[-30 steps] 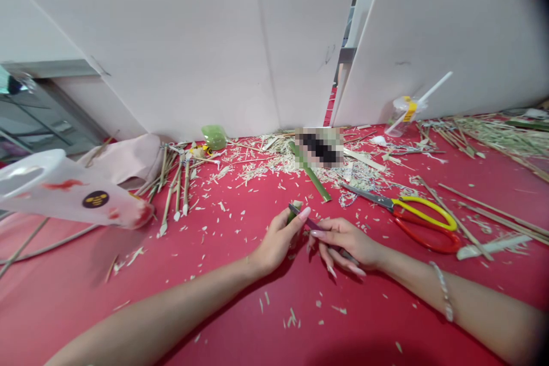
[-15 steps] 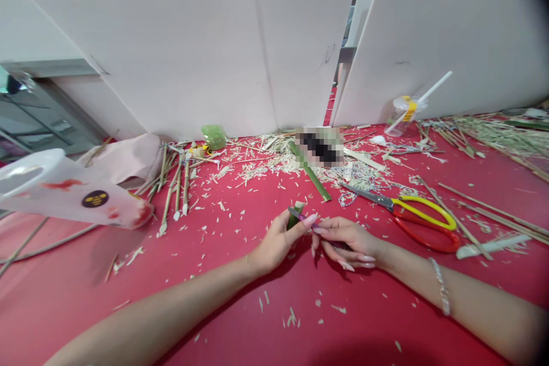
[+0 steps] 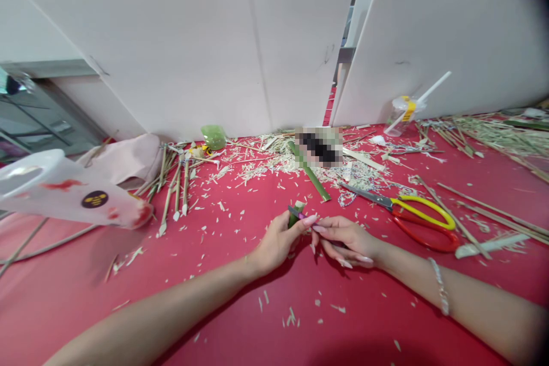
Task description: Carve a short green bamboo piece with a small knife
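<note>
My left hand (image 3: pixel 277 240) is closed around a short green bamboo piece (image 3: pixel 295 213), holding it upright on the red table (image 3: pixel 214 309). My right hand (image 3: pixel 349 240) grips a small knife (image 3: pixel 300 215) whose dark blade lies across the top of the bamboo piece. The two hands touch at the fingertips just in front of me, at the table's middle.
Yellow-and-red scissors (image 3: pixel 412 217) lie to the right of my hands. A long green bamboo strip (image 3: pixel 309 172) and shavings lie behind them. Pointed bamboo sticks (image 3: pixel 175 189) sit at left beside a white plastic bag (image 3: pixel 64 191). A plastic cup with a straw (image 3: pixel 403 111) stands by the white partition (image 3: pixel 193 51).
My right hand has slid slightly left and curled tighter, drawing the knife blade closer over the bamboo piece. The left hand has barely moved.
</note>
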`<state>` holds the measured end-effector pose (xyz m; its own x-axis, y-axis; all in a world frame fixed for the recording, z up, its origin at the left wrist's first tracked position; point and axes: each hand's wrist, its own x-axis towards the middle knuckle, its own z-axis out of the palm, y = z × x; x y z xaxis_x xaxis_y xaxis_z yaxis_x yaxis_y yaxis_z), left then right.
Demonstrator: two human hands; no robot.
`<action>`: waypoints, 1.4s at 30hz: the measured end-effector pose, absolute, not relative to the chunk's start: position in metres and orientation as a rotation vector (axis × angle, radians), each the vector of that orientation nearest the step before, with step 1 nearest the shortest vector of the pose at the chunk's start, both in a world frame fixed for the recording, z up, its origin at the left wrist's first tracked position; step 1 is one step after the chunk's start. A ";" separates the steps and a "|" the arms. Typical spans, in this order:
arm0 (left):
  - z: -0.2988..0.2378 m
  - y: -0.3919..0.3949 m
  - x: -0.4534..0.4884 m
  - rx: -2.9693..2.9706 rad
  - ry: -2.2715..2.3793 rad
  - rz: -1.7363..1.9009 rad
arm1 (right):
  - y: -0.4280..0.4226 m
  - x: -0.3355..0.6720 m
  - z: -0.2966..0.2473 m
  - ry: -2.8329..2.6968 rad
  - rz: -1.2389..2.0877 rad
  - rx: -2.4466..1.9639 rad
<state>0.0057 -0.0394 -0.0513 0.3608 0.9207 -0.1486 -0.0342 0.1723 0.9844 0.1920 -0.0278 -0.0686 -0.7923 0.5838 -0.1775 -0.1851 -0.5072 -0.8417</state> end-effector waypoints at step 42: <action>-0.047 -0.043 0.008 1.149 0.998 0.868 | -0.028 0.192 -0.067 -1.171 2.359 -0.714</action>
